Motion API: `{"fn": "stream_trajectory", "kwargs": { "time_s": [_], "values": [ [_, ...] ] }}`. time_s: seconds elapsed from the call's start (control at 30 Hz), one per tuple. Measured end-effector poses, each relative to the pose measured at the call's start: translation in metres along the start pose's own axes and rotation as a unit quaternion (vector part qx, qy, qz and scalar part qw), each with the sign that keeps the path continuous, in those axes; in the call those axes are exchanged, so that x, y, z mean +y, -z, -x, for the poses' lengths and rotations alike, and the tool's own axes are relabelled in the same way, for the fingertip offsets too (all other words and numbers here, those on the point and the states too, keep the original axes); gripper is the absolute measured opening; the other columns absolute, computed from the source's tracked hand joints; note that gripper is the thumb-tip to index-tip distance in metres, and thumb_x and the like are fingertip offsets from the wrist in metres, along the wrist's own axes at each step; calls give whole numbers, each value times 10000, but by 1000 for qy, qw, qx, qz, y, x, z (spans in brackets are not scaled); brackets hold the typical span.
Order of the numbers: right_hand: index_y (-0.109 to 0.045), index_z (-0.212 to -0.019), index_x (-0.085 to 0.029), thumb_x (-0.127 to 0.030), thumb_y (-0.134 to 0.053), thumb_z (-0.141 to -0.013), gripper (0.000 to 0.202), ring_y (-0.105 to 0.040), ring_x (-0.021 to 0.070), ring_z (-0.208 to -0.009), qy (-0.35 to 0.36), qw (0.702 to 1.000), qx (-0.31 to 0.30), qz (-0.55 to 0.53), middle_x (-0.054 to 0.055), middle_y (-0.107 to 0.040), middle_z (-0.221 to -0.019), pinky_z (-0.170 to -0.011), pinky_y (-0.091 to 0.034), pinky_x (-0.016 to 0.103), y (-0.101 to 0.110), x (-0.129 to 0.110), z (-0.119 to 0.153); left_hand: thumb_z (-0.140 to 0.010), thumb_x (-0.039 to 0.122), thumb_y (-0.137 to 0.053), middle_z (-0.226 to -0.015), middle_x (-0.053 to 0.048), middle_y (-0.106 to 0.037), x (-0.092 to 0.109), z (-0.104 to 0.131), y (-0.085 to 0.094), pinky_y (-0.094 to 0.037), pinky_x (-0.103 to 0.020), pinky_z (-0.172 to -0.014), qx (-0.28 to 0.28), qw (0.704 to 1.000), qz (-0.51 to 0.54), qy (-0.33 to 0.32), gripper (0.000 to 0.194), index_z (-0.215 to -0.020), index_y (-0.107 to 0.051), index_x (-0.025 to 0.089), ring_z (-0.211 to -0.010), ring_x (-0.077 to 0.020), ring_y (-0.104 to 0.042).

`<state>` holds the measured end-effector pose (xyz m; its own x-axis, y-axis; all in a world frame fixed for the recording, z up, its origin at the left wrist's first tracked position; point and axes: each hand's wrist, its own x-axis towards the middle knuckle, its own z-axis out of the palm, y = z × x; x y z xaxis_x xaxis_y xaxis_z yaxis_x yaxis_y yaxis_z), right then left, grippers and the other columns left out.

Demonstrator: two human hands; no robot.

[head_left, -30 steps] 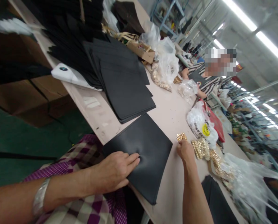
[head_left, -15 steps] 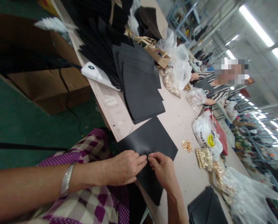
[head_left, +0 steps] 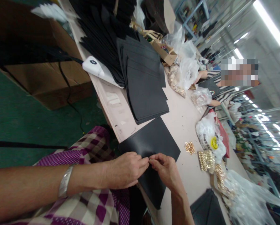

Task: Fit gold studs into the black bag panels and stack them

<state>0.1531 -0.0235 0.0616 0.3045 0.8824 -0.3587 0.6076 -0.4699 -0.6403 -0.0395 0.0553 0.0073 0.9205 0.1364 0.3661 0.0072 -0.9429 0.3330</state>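
While the black sheet [head_left: 151, 139] lies at six o'clock from the stack [head_left: 145, 90], my left hand [head_left: 125, 170] and right hand [head_left: 166, 170] meet, fingertips bunched, over its middle, seemingly to steady one spot; what they grip, I cannot tell. Gold pieces [head_left: 190, 147] sit near three o'clock, presumably for easy reach; towards two, a white bag [head_left: 203, 132] bears a yellow smiley [head_left: 214, 142] and unreadable lettering.

Long white tube lights [head_left: 270, 23] burn out overhead. The pale pinkish bench [head_left: 177, 115] is evenly bright; soft glare lies on the smooth, flat black sheet [head_left: 160, 134]. The open brown cardboard box [head_left: 48, 84] sinks into shadow. Distant clutter [head_left: 254, 131] blurs, pixel blocks [head_left: 239, 72] cover a co-worker's [head_left: 209, 87] head, and the edges stretch.
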Motion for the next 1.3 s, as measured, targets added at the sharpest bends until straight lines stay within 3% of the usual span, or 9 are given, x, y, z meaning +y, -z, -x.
{"fn": "stream_trajectory", "kwargs": {
  "time_s": [0.43,0.73,0.83,0.9,0.97,1.03,1.1,1.2,1.3],
  "values": [
    [-661,-738,-158,-256,-639,-795,116,-587,118,-499,-167,984,-48,-35,4,-644,-571,-507,-485,229,3,-10,-17,-838,362,-674,-1134,-127,-658,-1,-1,-1,-425,-351,-682,7,1000,6,-1,400,-1154,-617,122,-820,-214,-588],
    [-594,-687,-179,-197,-741,-735,156,-561,116,-443,-211,975,-62,-33,-37,-581,-482,-450,-472,220,10,-16,-31,-876,199,-559,-1138,-111,-669,-2,-3,2,-448,-355,-705,0,1000,14,-18,294,-1153,-627,131,-820,-210,-604],
    [-620,-694,-186,-285,-827,-684,230,-556,119,-477,-166,986,-20,-18,-41,-585,-511,-486,-449,228,15,-14,-25,-862,105,-515,-1172,-94,-670,-3,-3,-3,-460,-352,-732,19,1000,18,-15,310,-1131,-650,181,-854,-213,-629],
    [-666,-740,-192,-381,-830,-695,255,-597,141,-573,-114,990,58,52,-10,-646,-609,-564,-458,249,22,-7,-14,-858,66,-470,-1189,-85,-667,-7,-3,-7,-472,-354,-750,43,999,24,-13,354,-1125,-659,202,-866,-219,-643],
    [-711,-872,-189,-438,-771,-763,278,-648,186,-739,-95,967,182,151,54,-710,-800,-671,-471,280,30,5,2,-859,58,-452,-1132,-76,-677,-10,-3,-11,-482,-337,-742,69,997,36,-15,375,-1123,-668,212,-858,-218,-654],
    [-708,-1049,-170,-467,-703,-821,374,-657,224,-845,-126,935,272,191,106,-714,-920,-745,-474,313,34,19,21,-863,62,-452,-1031,-61,-677,-12,-3,-14,-481,-302,-699,82,995,49,-14,383,-1131,-674,221,-801,-197,-652],
    [-685,-1150,-157,-477,-692,-815,463,-654,231,-838,-161,934,290,134,102,-712,-901,-763,-482,328,33,33,35,-867,56,-445,-962,-47,-661,-10,-3,-15,-470,-274,-659,78,995,57,-15,402,-1150,-674,228,-734,-171,-631],
    [-691,-1147,-171,-402,-728,-734,475,-655,203,-817,-132,948,278,-85,49,-724,-881,-759,-509,308,25,49,47,-867,49,-424,-930,-44,-646,1,-6,-14,-467,-261,-647,52,995,88,-18,421,-1147,-682,227,-721,-162,-619],
    [-714,-1081,-162,-361,-755,-647,479,-663,193,-783,-86,914,293,-266,37,-740,-886,-738,-535,309,28,56,65,-896,149,-487,-954,-37,-648,16,-12,-7,-500,-261,-703,-3,981,194,28,371,-1222,-646,227,-762,-155,-630]
  ]
}}
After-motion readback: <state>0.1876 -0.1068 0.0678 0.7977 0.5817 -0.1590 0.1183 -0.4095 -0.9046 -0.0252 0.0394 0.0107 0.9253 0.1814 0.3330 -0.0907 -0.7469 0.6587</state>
